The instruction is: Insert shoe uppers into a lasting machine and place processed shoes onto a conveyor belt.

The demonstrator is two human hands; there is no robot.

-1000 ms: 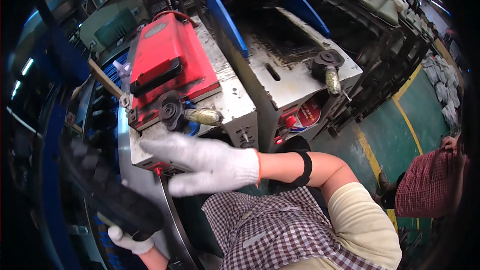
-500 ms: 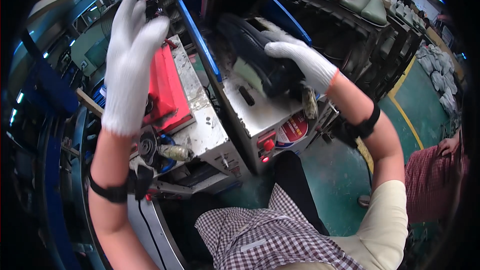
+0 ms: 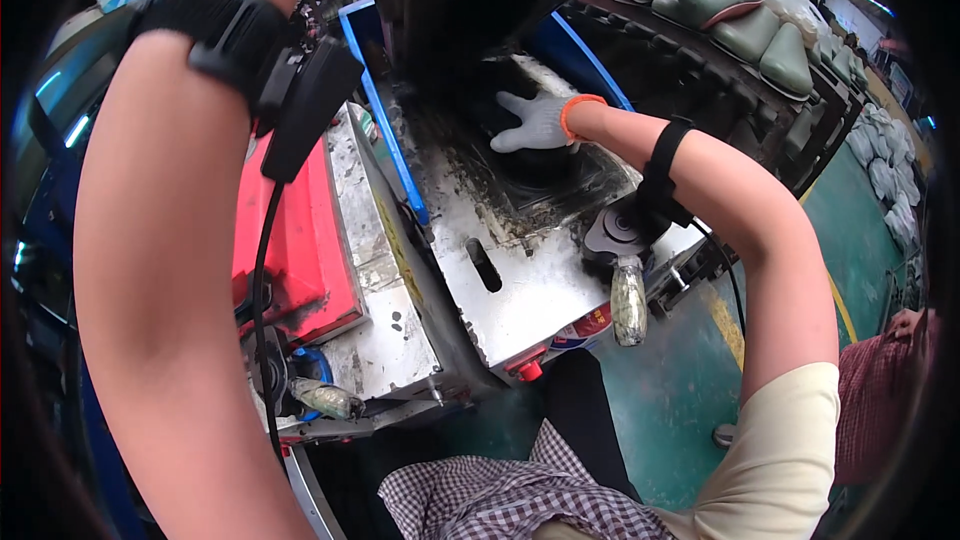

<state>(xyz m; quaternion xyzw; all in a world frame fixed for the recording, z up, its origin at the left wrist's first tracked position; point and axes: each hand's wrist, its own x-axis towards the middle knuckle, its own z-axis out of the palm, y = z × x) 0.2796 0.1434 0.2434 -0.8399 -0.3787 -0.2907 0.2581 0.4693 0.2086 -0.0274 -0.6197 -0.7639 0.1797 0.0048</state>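
Pressing right hand (image 3: 537, 122), probably flat, on dark mould (image 3: 540, 165)

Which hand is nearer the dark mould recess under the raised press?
Right. The gloved right hand rests on the dark mould recess; the left hand is raised out of view, only its forearm showing.

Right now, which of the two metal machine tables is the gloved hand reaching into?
The right-hand table, its top grimy bare metal; the right hand rests on its black mould. The left table carries a red cover.

The right hand (image 3: 535, 122) rests on the dark mould (image 3: 530, 165) in the right-hand press (image 3: 520, 290); another press (image 3: 290, 240) stands left of it.
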